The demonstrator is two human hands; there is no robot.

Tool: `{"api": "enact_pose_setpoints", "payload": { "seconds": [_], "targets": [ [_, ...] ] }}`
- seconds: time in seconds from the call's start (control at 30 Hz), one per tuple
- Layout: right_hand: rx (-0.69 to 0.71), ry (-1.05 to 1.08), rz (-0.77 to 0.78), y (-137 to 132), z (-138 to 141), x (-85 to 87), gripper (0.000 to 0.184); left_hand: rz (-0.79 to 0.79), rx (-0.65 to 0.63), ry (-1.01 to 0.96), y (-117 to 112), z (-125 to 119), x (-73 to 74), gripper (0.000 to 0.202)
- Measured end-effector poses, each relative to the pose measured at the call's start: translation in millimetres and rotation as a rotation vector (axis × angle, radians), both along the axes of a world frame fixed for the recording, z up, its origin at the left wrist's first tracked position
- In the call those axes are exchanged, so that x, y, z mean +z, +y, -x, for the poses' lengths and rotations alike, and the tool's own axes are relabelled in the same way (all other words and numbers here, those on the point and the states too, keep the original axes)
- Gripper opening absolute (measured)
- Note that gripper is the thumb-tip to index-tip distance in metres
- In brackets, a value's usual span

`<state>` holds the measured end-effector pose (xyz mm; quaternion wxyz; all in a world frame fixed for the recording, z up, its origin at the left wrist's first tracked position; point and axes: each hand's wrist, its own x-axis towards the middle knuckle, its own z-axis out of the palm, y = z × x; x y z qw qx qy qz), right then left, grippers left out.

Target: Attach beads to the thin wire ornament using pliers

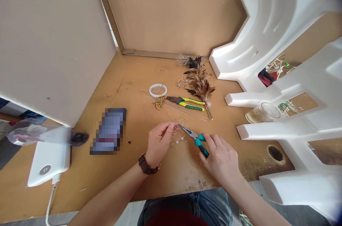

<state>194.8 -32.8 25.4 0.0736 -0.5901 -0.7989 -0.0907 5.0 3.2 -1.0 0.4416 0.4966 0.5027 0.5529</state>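
Observation:
My right hand (223,156) is closed around the teal and black handles of needle-nose pliers (192,134). Their jaws point left and reach the fingertips of my left hand (160,140), which wears a dark watch. Those fingers pinch thin beaded wire (178,141); clear beads hang from it just below. Whether the jaws grip the wire is too small to tell. Beyond the hands lie yellow-green combination pliers (191,104), a white ring (157,90), a multicoloured cord (159,102) and a bundle of brown feathers (200,80) on a stick.
A phone (109,131) with a blurred screen lies left, beside a white power bank (50,160) with a cable and a clear plastic bottle (40,132). White moulded plastic (288,108) borders the right, with a glass (263,113) and a hole (276,154) in the tabletop. Tangled wire (183,59) lies at the back.

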Motion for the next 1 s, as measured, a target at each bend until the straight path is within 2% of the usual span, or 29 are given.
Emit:
{"api": "enact_pose_setpoints", "payload": {
  "seconds": [0.17, 0.43, 0.73, 0.87, 1.0],
  "targets": [
    [0.011, 0.012, -0.032, -0.1, -0.7, -4.2, 0.036, 0.078, 0.016, -0.097, -0.1, 0.0, -0.5, 0.025],
    [0.012, 0.085, -0.081, -0.9, 1.3, -13.6, 0.033, 0.239, 0.005, -0.404, 5.1, 2.3, 2.9, 0.027],
    [0.017, 0.142, -0.132, 0.7, 0.4, -30.3, 0.030, 0.557, -0.128, -0.718, 10.6, 11.6, -1.6, 0.013],
    [0.026, 0.222, -0.097, 2.7, -4.2, -30.4, 0.035, 0.503, -0.157, -0.651, 12.4, 10.9, -4.3, 0.016],
    [0.052, 0.594, 0.044, 5.4, -9.7, -29.9, 0.038, 0.350, -0.129, -0.500, 11.4, 7.6, -4.2, 0.024]
  ]
}}
